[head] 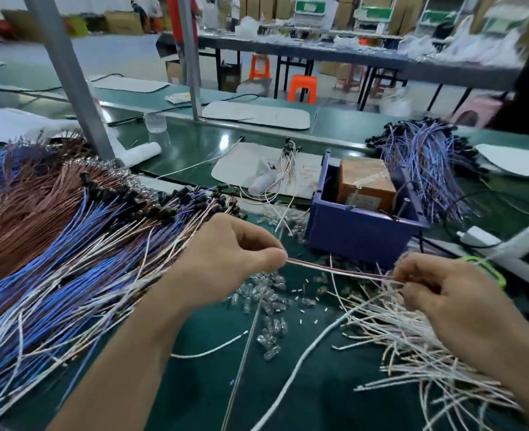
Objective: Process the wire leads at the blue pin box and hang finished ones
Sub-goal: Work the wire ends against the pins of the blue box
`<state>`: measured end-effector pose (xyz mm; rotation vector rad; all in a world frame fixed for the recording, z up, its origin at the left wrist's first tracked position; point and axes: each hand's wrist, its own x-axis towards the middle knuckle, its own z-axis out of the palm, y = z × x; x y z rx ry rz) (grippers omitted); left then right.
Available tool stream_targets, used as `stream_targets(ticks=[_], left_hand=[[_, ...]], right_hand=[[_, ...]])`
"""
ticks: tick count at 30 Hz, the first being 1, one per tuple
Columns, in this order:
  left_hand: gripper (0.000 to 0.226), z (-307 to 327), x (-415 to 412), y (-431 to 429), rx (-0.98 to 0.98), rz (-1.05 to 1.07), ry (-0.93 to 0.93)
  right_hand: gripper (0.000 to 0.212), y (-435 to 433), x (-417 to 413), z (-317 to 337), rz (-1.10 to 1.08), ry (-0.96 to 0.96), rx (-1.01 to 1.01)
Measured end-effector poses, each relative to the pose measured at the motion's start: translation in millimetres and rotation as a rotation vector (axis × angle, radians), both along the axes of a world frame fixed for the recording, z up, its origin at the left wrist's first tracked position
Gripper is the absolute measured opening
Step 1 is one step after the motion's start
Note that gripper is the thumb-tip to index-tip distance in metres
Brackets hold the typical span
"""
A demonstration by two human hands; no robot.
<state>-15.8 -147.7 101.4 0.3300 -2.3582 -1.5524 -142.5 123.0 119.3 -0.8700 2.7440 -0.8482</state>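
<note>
Room: we look across a workshop floor with long benches, orange stools [302, 88] and stacked cartons, all blurred at the back.
Tabletop: our green tabletop [303, 384] is strewn with wires and small parts; a grey post [70, 79] rises from it at the left.
Left hand: our left hand [222, 262] is closed, thumb and forefinger pinching one end of a thin wire lead [334, 269].
Right hand: our right hand [443, 293] is closed too, pinching the other end, so the wire lead runs taut between both hands, just above the tabletop.
Blue pin box: we see the blue pin box [359, 231] standing just beyond the wire lead, right of the middle, with a brown carton [366, 181] inside it.
Left pile: blue, white and copper-coloured leads [70, 259] with black ends fan out toward the left edge.
Right pile: white leads [422, 346] lie under our right hand, toward the right edge.
Clear parts: small clear plastic housings [266, 303] lie scattered between our forearms.
Far bundle: purple and white leads [428, 163] are heaped behind the box.
</note>
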Motion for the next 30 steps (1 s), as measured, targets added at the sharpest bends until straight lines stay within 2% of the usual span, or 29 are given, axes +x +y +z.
stream_targets(ticks=[5,10,15,20,25,28,30], left_hand=[[0.008,-5.6,-39.6,45.8,-0.116,-0.034,0.124],[0.023,-20.1,-65.7,81.6,-0.164,-0.023,0.189],[0.023,-37.5,-78.5,104.3,-0.174,0.006,0.243],[0.029,-49.3,-77.8,84.6,-0.238,0.054,0.107],[0.015,-35.7,-63.6,24.2,-0.192,0.064,-0.107],[0.006,-30.2,-53.2,-3.6,-0.055,0.027,-0.252],[0.009,-29.7,-50.0,-14.1,0.087,0.076,-0.206]], right_hand=[[0.032,35.0,-12.1,-2.1,-0.139,0.145,0.081],[0.025,37.4,-17.7,-6.7,-0.129,0.095,0.013],[0.011,22.1,-19.9,-26.6,-0.063,0.131,-0.111],[0.010,23.0,-28.8,-56.8,-0.102,0.008,-0.299],[0.012,22.3,-26.5,-75.7,-0.130,-0.049,-0.404],[0.022,26.3,-28.7,-76.6,-0.162,-0.088,-0.468],[0.028,29.9,-29.8,-76.4,-0.161,-0.089,-0.485]])
